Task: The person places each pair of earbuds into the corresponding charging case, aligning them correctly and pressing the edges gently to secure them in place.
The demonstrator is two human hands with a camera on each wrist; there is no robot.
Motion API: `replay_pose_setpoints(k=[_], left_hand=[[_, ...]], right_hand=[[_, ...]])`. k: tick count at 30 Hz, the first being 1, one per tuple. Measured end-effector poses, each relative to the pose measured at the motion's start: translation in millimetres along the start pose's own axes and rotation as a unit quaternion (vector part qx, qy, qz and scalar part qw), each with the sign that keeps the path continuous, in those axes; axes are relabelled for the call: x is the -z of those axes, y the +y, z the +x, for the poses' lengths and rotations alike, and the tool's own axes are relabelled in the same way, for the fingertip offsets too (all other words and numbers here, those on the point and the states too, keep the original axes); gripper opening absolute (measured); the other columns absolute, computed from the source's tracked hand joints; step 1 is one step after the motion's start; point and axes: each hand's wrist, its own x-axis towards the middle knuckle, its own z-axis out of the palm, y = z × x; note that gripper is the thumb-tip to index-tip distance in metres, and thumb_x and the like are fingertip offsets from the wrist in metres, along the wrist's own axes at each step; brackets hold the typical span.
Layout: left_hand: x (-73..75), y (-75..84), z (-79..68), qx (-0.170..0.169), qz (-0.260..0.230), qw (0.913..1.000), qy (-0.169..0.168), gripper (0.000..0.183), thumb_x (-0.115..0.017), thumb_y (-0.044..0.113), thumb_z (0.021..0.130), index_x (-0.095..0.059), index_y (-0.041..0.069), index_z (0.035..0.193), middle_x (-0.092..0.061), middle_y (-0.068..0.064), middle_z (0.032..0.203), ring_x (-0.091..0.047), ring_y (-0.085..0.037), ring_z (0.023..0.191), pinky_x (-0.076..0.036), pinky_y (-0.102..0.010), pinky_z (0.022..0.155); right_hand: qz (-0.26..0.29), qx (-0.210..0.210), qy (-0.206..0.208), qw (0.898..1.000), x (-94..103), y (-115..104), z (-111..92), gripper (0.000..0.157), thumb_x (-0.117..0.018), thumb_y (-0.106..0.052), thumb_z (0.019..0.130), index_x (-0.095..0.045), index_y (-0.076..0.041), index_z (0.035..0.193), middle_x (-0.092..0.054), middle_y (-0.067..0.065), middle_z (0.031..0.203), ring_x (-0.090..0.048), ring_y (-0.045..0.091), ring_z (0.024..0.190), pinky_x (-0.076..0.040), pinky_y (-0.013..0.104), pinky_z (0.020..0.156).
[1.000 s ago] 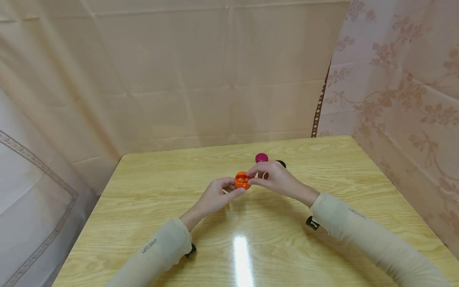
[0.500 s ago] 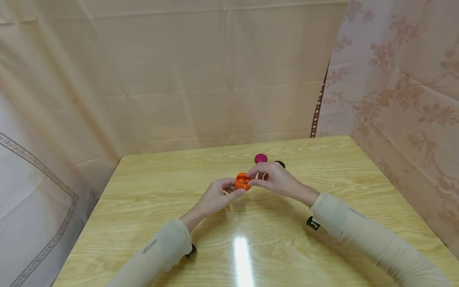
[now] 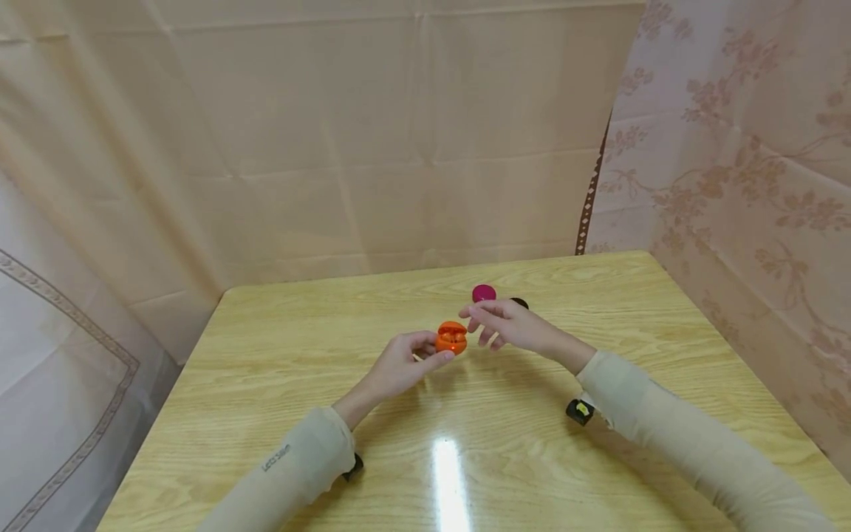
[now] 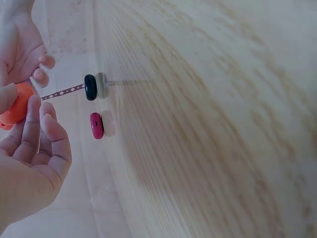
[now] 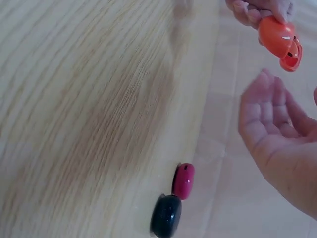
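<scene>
An orange earbud case (image 3: 452, 340) with its lid up is held above the table by my left hand (image 3: 397, 363). Thumb and fingers pinch it at its left and lower sides. In the head view small orange pieces show inside it. My right hand (image 3: 517, 326) hovers just right of the case, its fingers loosely bent and nothing between them. In the right wrist view a gap separates those fingers from the orange case (image 5: 276, 37). Behind the right hand sit a magenta rounded case (image 3: 484, 292) and a black one (image 3: 521, 303), partly hidden by that hand.
Both rounded cases rest near the far side of the wood-grain table (image 3: 299, 318), close together, the black one (image 4: 90, 87) beside the magenta one (image 4: 96, 126). A beige curtain (image 3: 372, 148) hangs behind the table, and a floral one (image 3: 751, 170) hangs at the right.
My right hand has let go of the orange case's right side and drawn back slightly to the right, its fingers loosening. The left hand keeps holding the case in nearly the same place.
</scene>
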Motion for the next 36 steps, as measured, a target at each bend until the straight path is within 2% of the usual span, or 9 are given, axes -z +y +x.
replay_pose_setpoints(k=[3,6,10,17,22,27,33,36], left_hand=[[-0.2,0.2,0.0,0.001,0.0,1.0,0.0,0.027,-0.07,0.032,0.098,-0.073,0.009,0.113,-0.071,0.003,0.093,-0.064,-0.015,0.084,-0.053,-0.032,0.075],[-0.4,0.5,0.2,0.003,0.001,1.0,0.002,0.027,-0.071,0.031,0.098,-0.073,0.009,0.113,-0.071,0.003,0.092,-0.064,-0.015,0.083,-0.053,-0.032,0.075],[-1.2,0.6,0.6,0.0,-0.001,1.0,0.002,0.025,-0.072,0.029,0.097,-0.073,0.009,0.111,-0.071,0.003,0.091,-0.064,-0.014,0.082,-0.053,-0.031,0.074],[-2.0,1.3,0.0,0.003,-0.017,0.9998,-0.005,0.023,-0.071,0.029,0.098,-0.073,0.009,0.108,-0.072,-0.001,0.093,-0.064,-0.017,0.083,-0.052,-0.029,0.07],[-2.2,2.7,-1.2,0.011,-0.021,0.9997,-0.002,0.022,-0.07,0.028,0.098,-0.073,0.009,0.109,-0.072,-0.002,0.094,-0.064,-0.018,0.083,-0.051,-0.028,0.067],[-3.1,3.6,-1.7,0.011,-0.031,0.9995,-0.003,0.021,-0.07,0.024,0.098,-0.072,0.006,0.111,-0.073,-0.008,0.095,-0.064,-0.022,0.084,-0.049,-0.028,0.065],[-1.4,3.3,-3.3,0.013,-0.032,0.9993,-0.017,0.024,-0.07,0.03,0.099,-0.072,0.009,0.111,-0.073,-0.011,0.097,-0.064,-0.021,0.084,-0.049,-0.028,0.068],[-0.4,3.4,-3.6,0.01,-0.032,0.9992,-0.022,0.025,-0.07,0.032,0.098,-0.072,0.01,0.11,-0.073,-0.014,0.098,-0.064,-0.022,0.084,-0.049,-0.028,0.068]], right_hand=[[0.044,-0.039,-0.024,0.998,1.0,1.3,-0.9,0.058,-0.042,-0.051,0.108,-0.055,-0.005,0.141,-0.057,0.021,0.124,-0.059,0.05,0.103,-0.057,0.051,0.082],[0.058,-0.053,-0.043,0.996,0.6,1.6,-1.8,0.058,-0.04,-0.051,0.108,-0.054,-0.006,0.142,-0.057,0.018,0.125,-0.057,0.051,0.106,-0.056,0.052,0.084],[0.06,-0.043,-0.056,0.996,-2.8,2.4,-1.8,0.056,-0.04,-0.046,0.109,-0.057,-0.001,0.138,-0.059,0.017,0.122,-0.057,0.052,0.105,-0.057,0.051,0.083],[0.054,-0.037,-0.043,0.997,-7.2,3.6,-0.5,0.052,-0.046,-0.042,0.109,-0.059,0.002,0.134,-0.063,0.013,0.115,-0.06,0.049,0.097,-0.059,0.045,0.078],[0.05,-0.047,-0.046,0.997,-10.1,3.2,-0.2,0.053,-0.048,-0.045,0.108,-0.06,-0.002,0.135,-0.065,0.011,0.115,-0.062,0.04,0.095,-0.059,0.043,0.078],[0.052,-0.05,-0.048,0.996,-12.4,3.0,0.1,0.047,-0.051,-0.043,0.106,-0.065,-0.004,0.128,-0.066,0.011,0.111,-0.062,0.043,0.095,-0.058,0.043,0.078],[0.044,-0.043,-0.051,0.997,-12.3,4.2,0.0,0.043,-0.05,-0.042,0.107,-0.066,-0.005,0.124,-0.066,0.011,0.11,-0.061,0.04,0.094,-0.057,0.046,0.08],[0.047,-0.037,-0.056,0.997,-11.6,5.1,-0.1,0.042,-0.048,-0.04,0.108,-0.065,-0.004,0.122,-0.064,0.018,0.112,-0.06,0.044,0.096,-0.057,0.048,0.08]])
